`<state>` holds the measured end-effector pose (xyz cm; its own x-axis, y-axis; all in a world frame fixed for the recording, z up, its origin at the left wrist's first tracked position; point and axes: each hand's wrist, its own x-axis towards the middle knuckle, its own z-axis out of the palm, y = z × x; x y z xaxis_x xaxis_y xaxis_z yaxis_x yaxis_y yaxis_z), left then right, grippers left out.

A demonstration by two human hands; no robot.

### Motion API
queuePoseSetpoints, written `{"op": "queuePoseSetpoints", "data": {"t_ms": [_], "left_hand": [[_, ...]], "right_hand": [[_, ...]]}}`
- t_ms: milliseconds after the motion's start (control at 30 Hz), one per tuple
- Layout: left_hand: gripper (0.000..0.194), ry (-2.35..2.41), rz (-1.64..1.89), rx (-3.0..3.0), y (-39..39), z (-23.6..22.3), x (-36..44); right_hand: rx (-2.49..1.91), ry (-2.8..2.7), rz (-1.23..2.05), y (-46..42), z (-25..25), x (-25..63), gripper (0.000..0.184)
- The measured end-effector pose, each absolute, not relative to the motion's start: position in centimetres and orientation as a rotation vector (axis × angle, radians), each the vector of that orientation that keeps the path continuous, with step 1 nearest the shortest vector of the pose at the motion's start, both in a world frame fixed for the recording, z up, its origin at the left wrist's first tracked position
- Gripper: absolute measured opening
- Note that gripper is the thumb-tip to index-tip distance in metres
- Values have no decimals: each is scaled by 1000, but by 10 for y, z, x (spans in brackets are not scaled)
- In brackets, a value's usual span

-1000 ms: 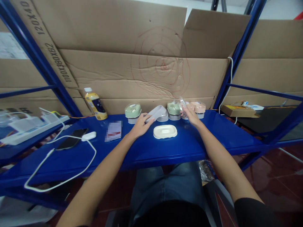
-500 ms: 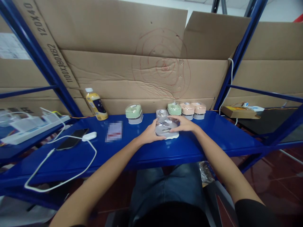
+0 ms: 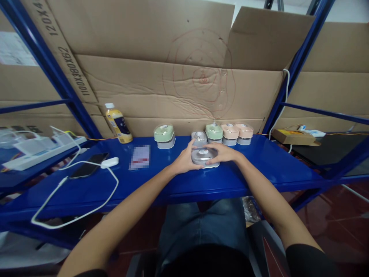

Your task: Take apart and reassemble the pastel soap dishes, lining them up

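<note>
A small oval box with a cream base and a clear-grey cover (image 3: 203, 157) rests on the blue shelf (image 3: 178, 181) in front of me. My left hand (image 3: 184, 161) grips its left side. My right hand (image 3: 223, 152) curls over its right side and top. Both hands press on the box. Just behind it stands a similar grey box (image 3: 198, 137). Along the cardboard wall stand a green box (image 3: 164, 135) to the left, another green box (image 3: 214, 133), and two peach boxes (image 3: 236, 133) to the right.
A yellow bottle (image 3: 118, 124) stands at the back left. A card (image 3: 140, 157), a black phone (image 3: 88, 165) and a white charger with cable (image 3: 108, 162) lie on the left. A power strip (image 3: 37, 150) sits on the far-left shelf. A flat carton (image 3: 294, 136) lies on the right shelf.
A second ago my left hand held a clear cover and my right reached the back row. Both hands then came together over the cream base, and the cover now sits on it.
</note>
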<state>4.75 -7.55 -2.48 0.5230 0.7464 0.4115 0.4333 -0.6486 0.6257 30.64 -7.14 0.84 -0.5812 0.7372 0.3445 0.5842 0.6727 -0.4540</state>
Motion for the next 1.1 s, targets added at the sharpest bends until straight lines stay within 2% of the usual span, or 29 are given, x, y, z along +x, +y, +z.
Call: {"op": "queuePoseSetpoints", "data": {"t_ms": [133,300,433,500,600,667,900,1100], "left_hand": [[128,954,859,2381,-75,-26,47],[96,892,752,2584,-74,-15,38],[92,1185,532,2679,-94,4,20],[84,1382,472,2708,-111,9,12],[71,1700,428,2735,-129,11,6],[69,1883,398,2723,-130,12,8],[59,2113,388,2623,-69,19,42],[69,2087,486,2538,-24,19,60]], "right_hand": [[-1064,-2421,426,-73,7,306,91],[-1055,-2389,378,-71,0,303,94],[-1079,-2328,265,-72,-4,292,97],[-1088,-2287,202,-73,-7,285,89],[-1097,-2222,106,-74,-11,276,68],[-1100,-2175,86,-73,-12,275,58],[-1148,-2032,67,-65,-10,288,40],[-1119,-2035,83,-63,-11,288,35]]}}
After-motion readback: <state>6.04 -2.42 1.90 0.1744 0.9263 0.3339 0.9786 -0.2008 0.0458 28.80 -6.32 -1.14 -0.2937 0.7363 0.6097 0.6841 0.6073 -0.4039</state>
